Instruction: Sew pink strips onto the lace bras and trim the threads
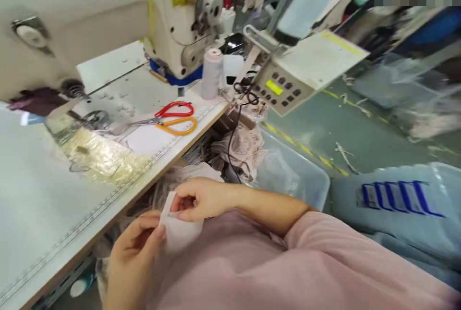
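Together, left hand [135, 247] and right hand [196, 199] pinch white fabric piece [178, 233].

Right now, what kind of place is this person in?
Probably a sewing workshop or clothing factory: an industrial sewing machine on the table, scissors near a thread spool, and the left hand and right hand pinching a white fabric piece.

The sewing machine [90, 21] is cut off at the top; below it the right hand [196, 199] hides part of the white cloth [180, 235]
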Available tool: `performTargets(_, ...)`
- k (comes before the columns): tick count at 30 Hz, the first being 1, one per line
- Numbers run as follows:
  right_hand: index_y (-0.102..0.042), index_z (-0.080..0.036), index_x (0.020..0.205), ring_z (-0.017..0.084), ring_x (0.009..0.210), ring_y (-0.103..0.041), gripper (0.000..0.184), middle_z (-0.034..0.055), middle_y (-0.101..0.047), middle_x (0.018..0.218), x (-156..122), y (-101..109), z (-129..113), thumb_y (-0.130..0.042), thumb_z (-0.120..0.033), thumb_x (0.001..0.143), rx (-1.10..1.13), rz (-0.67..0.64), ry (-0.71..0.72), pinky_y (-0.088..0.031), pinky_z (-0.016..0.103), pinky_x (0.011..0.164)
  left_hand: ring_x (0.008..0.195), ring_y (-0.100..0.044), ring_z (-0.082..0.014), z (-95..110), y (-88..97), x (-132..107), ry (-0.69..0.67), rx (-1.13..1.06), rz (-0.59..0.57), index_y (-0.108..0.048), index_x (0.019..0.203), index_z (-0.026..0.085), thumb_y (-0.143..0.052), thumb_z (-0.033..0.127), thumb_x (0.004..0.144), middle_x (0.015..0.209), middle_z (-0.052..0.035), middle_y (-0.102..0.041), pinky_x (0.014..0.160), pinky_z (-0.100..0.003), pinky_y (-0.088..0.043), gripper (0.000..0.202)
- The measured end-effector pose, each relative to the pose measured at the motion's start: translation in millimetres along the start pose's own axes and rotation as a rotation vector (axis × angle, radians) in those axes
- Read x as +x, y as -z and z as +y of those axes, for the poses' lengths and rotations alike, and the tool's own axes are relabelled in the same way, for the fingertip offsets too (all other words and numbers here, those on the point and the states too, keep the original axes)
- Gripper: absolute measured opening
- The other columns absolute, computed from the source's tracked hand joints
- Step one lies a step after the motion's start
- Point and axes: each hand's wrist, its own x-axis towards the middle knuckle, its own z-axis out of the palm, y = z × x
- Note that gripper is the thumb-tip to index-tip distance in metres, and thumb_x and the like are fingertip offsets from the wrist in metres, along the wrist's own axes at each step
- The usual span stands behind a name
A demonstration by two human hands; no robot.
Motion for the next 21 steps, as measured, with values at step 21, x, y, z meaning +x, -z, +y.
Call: performTargets(21,-0.064,-0.014,0.078,0.008,0.065,-0.053,0.014,-0.0017,-0.059,0.073,-2.7,-10.3,-2.4,-0.074,-0.024,0.076,-0.161,0.093,0.117,-0.045,0.019,0.060,0.072,-0.060,-0.0183,4.7,-8.3,4.7,0.071,-0.105,-0.033,-0.066,0.066,0.017,-0.077,0.041,0.069,0.084,-0.0083,-0.068,0.058,-0.024,-0.047,0.026)
